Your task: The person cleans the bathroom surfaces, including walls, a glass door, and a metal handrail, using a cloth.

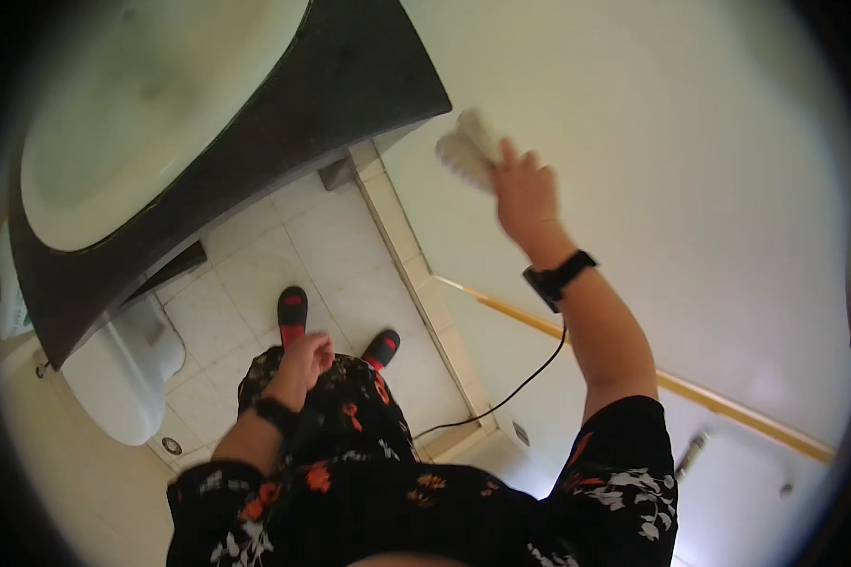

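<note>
My right hand (pixel 528 194) reaches up to the right and is closed on a folded whitish cloth (pixel 470 153). Hand and cloth are smeared by motion, and both are over the pale wall surface (pixel 652 180); whether the cloth touches it I cannot tell. In front of my body, above the dark flowered trousers (pixel 350 411), my left hand (pixel 309 359) hangs with its fingers curled in. Nothing shows in it.
A dark countertop (pixel 350 71) with a white basin (pixel 161 203) curves across the upper left. Below it stands a white toilet (pixel 118 383). A yellowish rail (pixel 719 404) crosses the pale surface at right. A black cable (pixel 525 383) hangs near my right forearm.
</note>
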A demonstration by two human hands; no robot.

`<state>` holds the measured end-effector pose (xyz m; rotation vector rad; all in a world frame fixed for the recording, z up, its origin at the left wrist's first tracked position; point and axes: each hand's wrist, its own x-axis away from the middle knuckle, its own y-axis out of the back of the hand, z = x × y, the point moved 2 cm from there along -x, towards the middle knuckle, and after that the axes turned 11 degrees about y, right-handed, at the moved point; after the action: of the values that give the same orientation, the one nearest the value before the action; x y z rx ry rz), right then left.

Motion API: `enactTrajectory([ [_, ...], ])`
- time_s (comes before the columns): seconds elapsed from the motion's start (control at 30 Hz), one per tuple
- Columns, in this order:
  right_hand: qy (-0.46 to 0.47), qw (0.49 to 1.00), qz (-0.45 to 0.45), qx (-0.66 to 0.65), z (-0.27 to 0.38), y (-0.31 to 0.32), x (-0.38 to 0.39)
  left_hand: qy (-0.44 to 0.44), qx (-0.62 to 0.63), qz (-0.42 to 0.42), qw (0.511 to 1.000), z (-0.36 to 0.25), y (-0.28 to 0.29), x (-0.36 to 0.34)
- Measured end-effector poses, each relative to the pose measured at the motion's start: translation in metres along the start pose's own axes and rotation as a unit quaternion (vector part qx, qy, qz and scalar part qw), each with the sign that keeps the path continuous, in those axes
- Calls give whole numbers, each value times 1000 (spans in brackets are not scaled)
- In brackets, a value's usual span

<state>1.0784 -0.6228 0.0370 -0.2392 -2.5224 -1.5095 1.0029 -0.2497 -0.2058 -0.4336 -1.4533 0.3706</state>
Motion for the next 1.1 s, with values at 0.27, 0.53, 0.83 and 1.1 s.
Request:
enactTrajectory([
  [0.27,-93,983,93,-129,151,-326,1,18,124,-155,980,75,112,-20],
  [0.53,21,966,206,-153,145,-292,33,21,132,-204,970,88,102,-3],
  [0.83,-62,991,-45,-110,66,-134,-95,-20,51,-88,995,49,55,16],
  [1.1,38,990,129,-52,45,-70,34,-27,62,-70,995,-17,22,75],
])
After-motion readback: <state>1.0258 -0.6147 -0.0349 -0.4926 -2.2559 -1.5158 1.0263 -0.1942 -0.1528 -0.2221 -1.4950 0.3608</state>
